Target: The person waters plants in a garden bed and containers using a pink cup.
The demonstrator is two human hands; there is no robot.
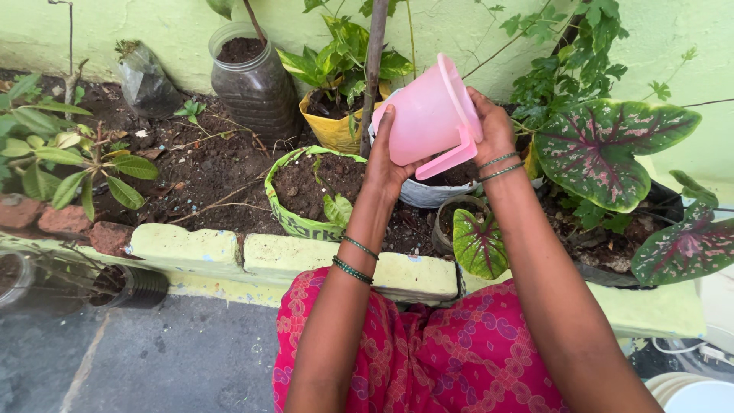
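We hold the pink jug (428,115) tipped, left hand (386,157) and right hand (493,126) gripping it above a grey pot (428,193).

The only camera sat on my head and looked steeply down and forward, over my lap toward the garden bed (206,164) against the green wall (474,23). It was close, with my forearms filling the lower middle of the view.
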